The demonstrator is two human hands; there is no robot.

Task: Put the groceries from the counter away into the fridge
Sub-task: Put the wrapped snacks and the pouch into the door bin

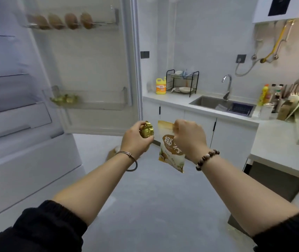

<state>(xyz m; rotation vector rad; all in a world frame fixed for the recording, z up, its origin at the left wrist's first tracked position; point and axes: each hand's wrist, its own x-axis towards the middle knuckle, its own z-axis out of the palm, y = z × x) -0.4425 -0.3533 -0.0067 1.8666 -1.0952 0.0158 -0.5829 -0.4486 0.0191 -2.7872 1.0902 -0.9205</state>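
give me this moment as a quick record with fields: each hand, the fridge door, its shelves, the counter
left hand: grips a clump of gold-wrapped sweets
right hand: pinches the top of a snack bag, which hangs down
fridge door: open
top door shelf: row of brown eggs, blurred
lower door shelf: gold sweets at its left end
counter: yellow bottle, dish rack, sink

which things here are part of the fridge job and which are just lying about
Job: gold foil-wrapped sweets in the left hand; cream and orange snack bag pinched by the right hand; open white fridge; clear door shelf holding similar gold sweets.
Lying about: yellow detergent bottle; black wire dish rack; steel sink; chrome tap.
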